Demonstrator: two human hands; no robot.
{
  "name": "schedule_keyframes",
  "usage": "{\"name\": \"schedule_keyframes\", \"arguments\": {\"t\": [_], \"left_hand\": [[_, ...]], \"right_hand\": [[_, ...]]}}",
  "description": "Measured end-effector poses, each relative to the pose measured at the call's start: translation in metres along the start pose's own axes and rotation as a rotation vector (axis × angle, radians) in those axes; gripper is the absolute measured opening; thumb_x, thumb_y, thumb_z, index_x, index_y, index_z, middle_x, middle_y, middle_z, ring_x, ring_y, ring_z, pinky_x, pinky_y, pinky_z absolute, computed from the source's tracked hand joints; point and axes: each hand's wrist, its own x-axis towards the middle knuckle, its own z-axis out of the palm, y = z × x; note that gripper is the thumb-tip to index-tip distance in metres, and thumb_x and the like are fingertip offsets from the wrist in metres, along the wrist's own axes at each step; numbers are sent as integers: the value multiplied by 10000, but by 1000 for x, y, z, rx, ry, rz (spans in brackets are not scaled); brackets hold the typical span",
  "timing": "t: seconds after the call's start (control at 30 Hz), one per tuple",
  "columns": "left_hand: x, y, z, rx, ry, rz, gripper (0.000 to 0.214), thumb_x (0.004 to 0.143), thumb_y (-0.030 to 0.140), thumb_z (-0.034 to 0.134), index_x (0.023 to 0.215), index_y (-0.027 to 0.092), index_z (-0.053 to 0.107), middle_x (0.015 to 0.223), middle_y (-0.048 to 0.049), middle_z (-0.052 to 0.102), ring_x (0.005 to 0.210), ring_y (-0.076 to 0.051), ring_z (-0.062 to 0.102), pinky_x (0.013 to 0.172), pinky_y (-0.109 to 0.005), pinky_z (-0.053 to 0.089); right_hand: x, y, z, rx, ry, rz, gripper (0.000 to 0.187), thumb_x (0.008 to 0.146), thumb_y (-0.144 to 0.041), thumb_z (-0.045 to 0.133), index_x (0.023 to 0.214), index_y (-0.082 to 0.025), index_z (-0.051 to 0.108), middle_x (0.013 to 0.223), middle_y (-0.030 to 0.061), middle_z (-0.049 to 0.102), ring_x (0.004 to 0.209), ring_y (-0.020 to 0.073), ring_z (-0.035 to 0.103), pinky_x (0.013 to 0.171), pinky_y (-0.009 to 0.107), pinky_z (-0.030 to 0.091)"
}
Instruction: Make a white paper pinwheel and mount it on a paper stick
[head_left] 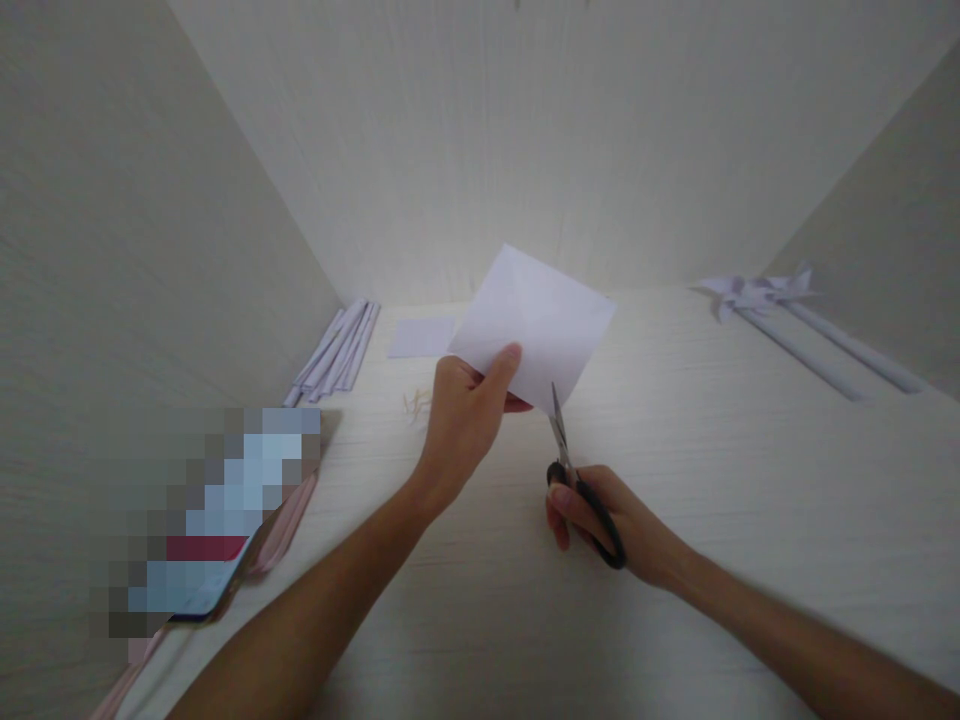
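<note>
My left hand (472, 405) grips a square of white paper (551, 315) by its lower left edge, thumb on top and fingers beneath. Faint crease lines run across the sheet, which is held up above the table. In my right hand (600, 515) is a pair of scissors (561, 430) with black handles. Its blades are slightly apart and meet the paper's lower corner, one blade showing in front of the sheet. Part of my left fingers is hidden behind the paper.
Rolled paper sticks (341, 345) lie at the back left, beside a flat paper piece (420, 337) and small tan strands (416, 402). Two paper pinwheels (757, 292) on sticks rest at the back right. A pixelated device (232, 510) leans at the left. Walls (555, 140) enclose the table.
</note>
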Motion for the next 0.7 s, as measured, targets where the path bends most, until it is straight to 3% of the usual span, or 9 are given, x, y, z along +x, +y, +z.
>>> {"name": "schedule_keyframes", "arguments": {"t": [0.7], "left_hand": [[0,-2,1,12,27,0,366,619,423,598,783,97,623,574,-30,630,541,-151,606,477,-250,526]], "right_hand": [[0,1,2,-7,15,13,540,694,-633,423,474,-143,486,404,-46,343,383,57,318,405,216,259]]}}
